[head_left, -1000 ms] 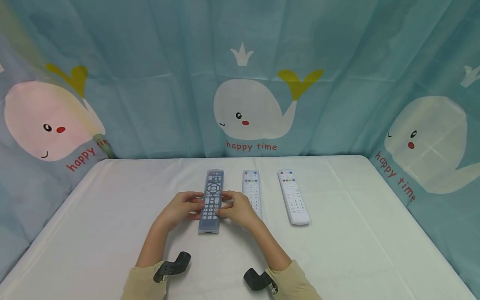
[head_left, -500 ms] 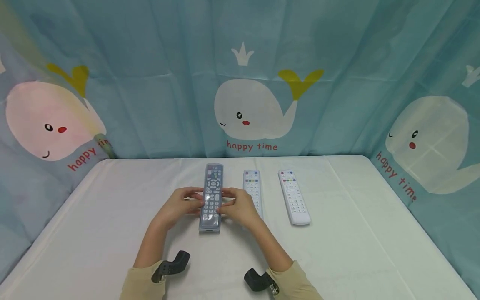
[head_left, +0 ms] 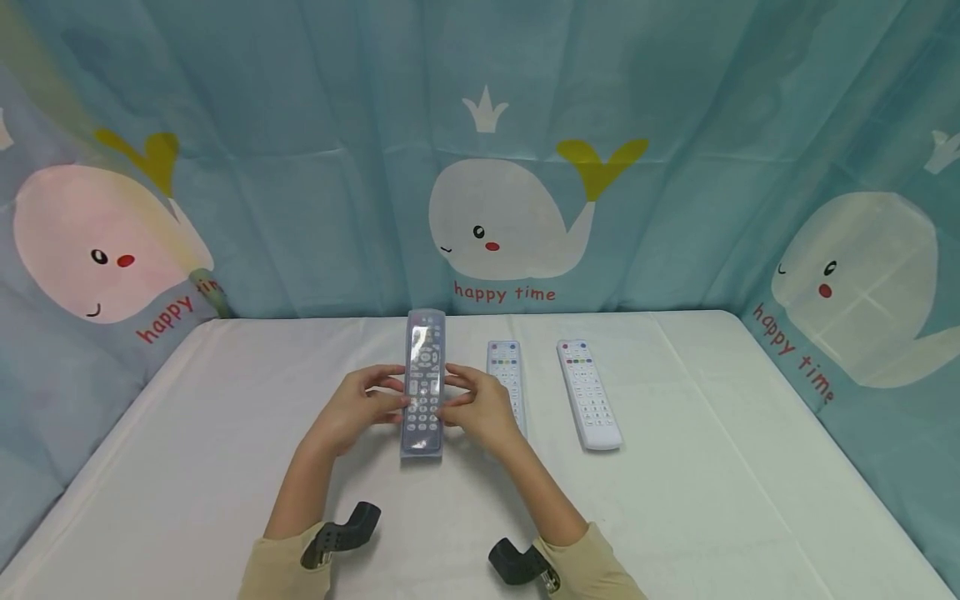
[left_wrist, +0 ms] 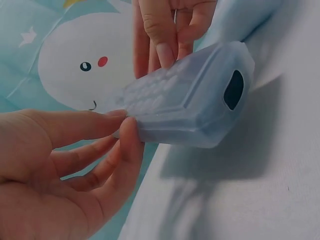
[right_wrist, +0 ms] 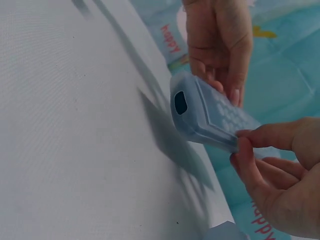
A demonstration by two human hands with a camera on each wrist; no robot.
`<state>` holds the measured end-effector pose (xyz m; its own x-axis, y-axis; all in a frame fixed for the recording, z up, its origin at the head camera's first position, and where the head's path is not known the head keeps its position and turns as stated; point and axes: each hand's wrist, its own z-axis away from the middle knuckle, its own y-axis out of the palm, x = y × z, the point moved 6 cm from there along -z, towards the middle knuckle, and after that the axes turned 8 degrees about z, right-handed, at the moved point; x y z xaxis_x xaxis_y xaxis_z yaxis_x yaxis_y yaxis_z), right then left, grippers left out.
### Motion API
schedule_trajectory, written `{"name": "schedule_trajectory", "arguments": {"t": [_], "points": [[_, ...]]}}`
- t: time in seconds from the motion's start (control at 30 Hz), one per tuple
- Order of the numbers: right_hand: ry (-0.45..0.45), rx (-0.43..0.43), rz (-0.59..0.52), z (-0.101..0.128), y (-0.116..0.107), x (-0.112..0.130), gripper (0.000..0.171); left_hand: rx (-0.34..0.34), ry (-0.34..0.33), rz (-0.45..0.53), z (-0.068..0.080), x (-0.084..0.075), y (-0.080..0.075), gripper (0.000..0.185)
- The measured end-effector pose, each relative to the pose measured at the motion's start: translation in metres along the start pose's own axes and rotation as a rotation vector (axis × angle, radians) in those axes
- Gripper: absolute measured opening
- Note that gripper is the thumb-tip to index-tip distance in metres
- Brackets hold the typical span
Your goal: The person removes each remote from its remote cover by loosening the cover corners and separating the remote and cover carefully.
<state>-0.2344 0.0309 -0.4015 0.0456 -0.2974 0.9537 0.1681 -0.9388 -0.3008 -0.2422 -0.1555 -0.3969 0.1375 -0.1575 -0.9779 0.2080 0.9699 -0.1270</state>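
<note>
Silicone-sleeved remote (head_left: pixel 423 383) raised off table (head_left: pixel 675 500) | left grip (head_left: pixel 360 412) pinching it | right grip (head_left: pixel 474 411) pinching it

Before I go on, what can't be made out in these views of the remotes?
- Covered remote: button labels too small in the head view, blurred through its sleeve at both wrists.
- Middle white remote: near end hidden behind the right hand.
- Underside of the covered remote: unseen.

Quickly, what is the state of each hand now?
Left hand: pinches the left edge of the remote in a translucent sleeve, lifted off the table.
Right hand: pinches its right edge.
</note>
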Motion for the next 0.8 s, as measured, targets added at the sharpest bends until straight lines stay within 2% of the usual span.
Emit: {"name": "schedule_trajectory", "arguments": {"t": [0.17,0.57,0.8], "points": [[-0.014,-0.021,0.002,0.002,-0.003,0.004,0.064,-0.006,0.011,0.025,0.002,-0.005,0.001,0.058],[-0.01,-0.047,-0.075,0.004,-0.007,0.012,0.055,-0.024,0.036,0.025,0.008,-0.017,0.002,0.052],[-0.044,-0.068,-0.087,0.006,-0.011,0.02,0.046,-0.045,0.058,0.049,0.012,-0.026,0.003,0.047]]}}
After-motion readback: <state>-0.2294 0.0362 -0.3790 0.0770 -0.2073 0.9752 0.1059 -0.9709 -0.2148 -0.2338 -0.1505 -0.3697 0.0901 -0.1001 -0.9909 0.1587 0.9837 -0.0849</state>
